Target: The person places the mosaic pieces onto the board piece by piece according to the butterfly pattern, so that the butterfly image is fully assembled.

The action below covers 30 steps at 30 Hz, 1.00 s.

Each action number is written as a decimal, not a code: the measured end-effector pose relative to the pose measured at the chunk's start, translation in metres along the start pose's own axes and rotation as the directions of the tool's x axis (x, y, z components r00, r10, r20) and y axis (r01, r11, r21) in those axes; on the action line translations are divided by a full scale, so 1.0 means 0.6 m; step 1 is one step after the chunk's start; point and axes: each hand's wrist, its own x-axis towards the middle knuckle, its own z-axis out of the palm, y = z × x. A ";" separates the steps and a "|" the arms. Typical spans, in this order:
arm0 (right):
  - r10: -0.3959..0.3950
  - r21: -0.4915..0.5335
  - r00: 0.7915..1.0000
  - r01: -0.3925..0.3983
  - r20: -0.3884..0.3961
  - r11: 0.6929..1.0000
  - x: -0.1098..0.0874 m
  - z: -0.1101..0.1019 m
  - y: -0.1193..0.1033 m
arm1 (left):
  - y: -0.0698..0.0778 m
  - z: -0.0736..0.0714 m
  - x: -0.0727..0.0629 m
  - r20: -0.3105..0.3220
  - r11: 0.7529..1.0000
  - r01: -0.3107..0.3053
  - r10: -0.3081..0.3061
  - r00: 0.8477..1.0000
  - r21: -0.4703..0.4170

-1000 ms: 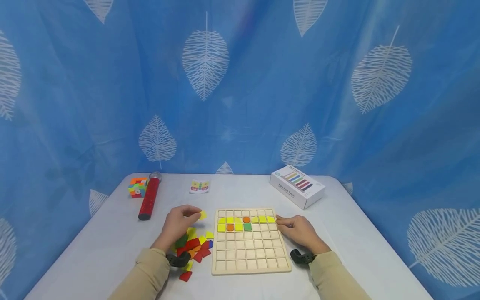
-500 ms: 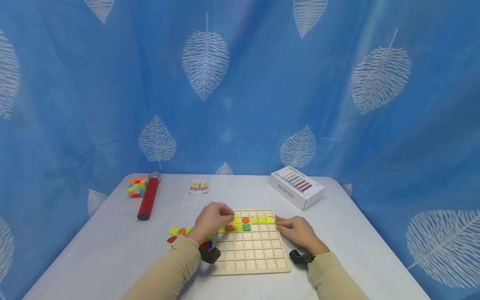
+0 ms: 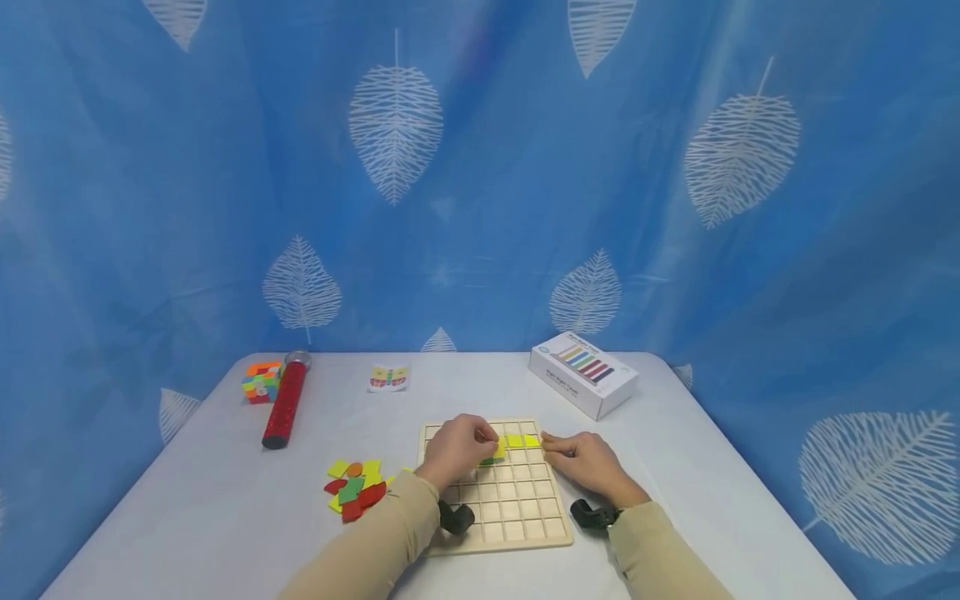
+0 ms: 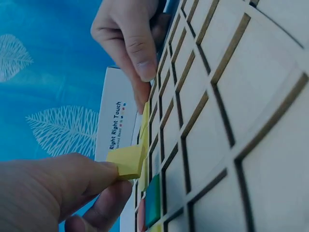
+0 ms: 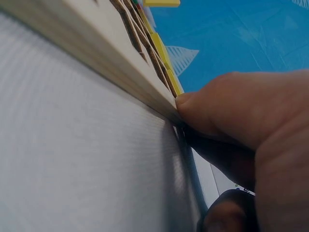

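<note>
My left hand is over the upper part of a wooden grid board, pinching a yellow tile between thumb and forefinger. In the left wrist view the tile is tilted, just above the row of laid pieces, near a green square. Yellow pieces lie in the row to its right; the left hand hides the pieces further left. My right hand holds the board's right edge near the upper corner, its thumb against the rim beside a yellow piece.
Loose red, green, yellow and orange tiles lie in a heap left of the board. Further back are a puzzle cube, a red tube, a small picture card and a white box. A blue leaf-patterned curtain hangs behind.
The left hand has carried the yellow tile rightward from beside the heap to over the board, uncovering the heap. The right hand stays at the board's edge. The head view has shifted slightly.
</note>
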 end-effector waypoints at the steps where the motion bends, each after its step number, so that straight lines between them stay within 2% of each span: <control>1: 0.001 0.001 1.000 -0.001 0.002 1.000 0.000 0.001 -0.001 | 0.000 0.004 0.001 -0.002 1.000 0.001 -0.001 1.000 0.013; 7: 0.009 0.010 1.000 -0.009 -0.001 1.000 0.000 0.002 -0.003 | 0.000 0.014 0.004 -0.014 0.998 -0.011 0.012 1.000 0.057; 22: 0.018 0.013 1.000 -0.018 0.001 1.000 -0.001 0.001 -0.004 | 0.002 0.018 0.007 -0.001 0.983 -0.076 0.077 0.997 0.167; 30: 0.021 0.010 1.000 -0.021 0.004 1.000 -0.001 0.000 -0.003 | 0.001 0.019 0.005 -0.009 0.978 -0.088 0.091 0.996 0.187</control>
